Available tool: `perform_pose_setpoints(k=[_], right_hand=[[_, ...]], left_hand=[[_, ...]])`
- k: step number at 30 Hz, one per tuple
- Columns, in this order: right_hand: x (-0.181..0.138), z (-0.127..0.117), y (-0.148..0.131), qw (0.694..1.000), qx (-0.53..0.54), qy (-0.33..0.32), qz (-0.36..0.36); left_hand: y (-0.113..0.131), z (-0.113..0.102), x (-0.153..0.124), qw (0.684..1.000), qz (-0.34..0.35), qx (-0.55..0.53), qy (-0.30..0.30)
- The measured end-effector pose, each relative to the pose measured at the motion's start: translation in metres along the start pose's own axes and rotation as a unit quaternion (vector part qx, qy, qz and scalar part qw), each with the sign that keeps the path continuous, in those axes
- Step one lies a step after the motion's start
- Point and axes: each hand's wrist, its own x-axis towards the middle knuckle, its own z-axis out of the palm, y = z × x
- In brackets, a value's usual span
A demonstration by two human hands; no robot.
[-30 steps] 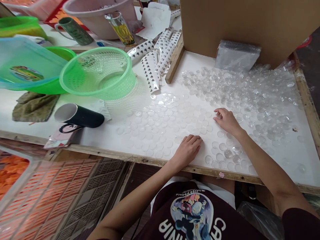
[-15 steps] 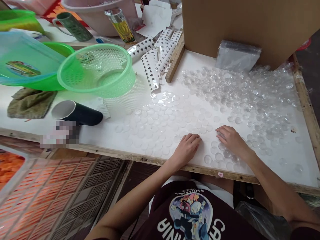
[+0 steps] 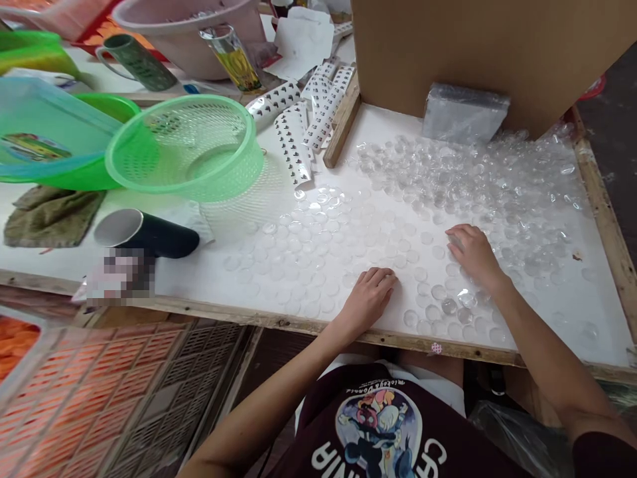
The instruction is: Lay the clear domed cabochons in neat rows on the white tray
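Several clear glass domes (image 3: 318, 232) lie flat in a spread layer on the white board (image 3: 199, 282); a heaped pile of the same clear domes (image 3: 497, 179) fills the far right. My left hand (image 3: 368, 297) rests palm down on the flat domes near the board's front edge, fingers loosely curled. My right hand (image 3: 472, 253) lies palm down further right, fingertips on loose domes at the pile's near edge. Whether a dome sits under either palm is hidden.
A green colander (image 3: 186, 146) and teal basin (image 3: 44, 133) stand at the left. A black cup (image 3: 149, 234) lies on its side beside a cloth (image 3: 47, 216). Sticker strips (image 3: 298, 126), a cardboard wall (image 3: 472, 46), a plastic packet (image 3: 462, 113) and an orange crate (image 3: 99, 398) are near.
My right hand slid toward me to the front row of domes, then moved back away and right to the pile's edge. My left hand stayed almost still.
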Motion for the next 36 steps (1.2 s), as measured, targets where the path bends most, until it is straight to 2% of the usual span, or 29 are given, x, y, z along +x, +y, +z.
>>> perform_pose_setpoints(k=[2,5,8,12,21,28,32,36], right_hand=[[0.003,0.001,0.008,1.000,-0.005,-0.015,0.003],[0.004,0.002,0.009,0.999,0.029,0.007,0.020],[0.008,0.003,0.004,0.991,0.117,0.028,0.065],[0.018,0.002,-0.001,0.965,0.225,0.009,0.134],[0.022,-0.010,0.009,0.957,0.236,0.035,0.163],[0.021,-0.017,0.008,0.931,0.303,0.017,0.201],[0.022,-0.015,0.004,0.940,0.288,-0.001,0.182],[0.019,-0.011,0.004,0.977,0.178,0.009,0.116]], left_hand=[[0.000,0.000,0.000,1.000,-0.001,-0.003,0.001],[0.000,0.001,0.000,1.000,-0.002,-0.006,0.002],[-0.001,0.001,0.000,1.000,-0.004,-0.010,0.001],[0.000,0.001,0.000,1.000,-0.007,-0.014,0.002],[-0.001,0.000,0.001,1.000,-0.010,-0.015,-0.004],[-0.002,0.002,0.001,1.000,-0.007,-0.015,0.002],[-0.003,0.003,0.000,1.000,-0.006,-0.017,0.010],[-0.002,0.002,0.000,1.000,-0.008,-0.022,0.005]])
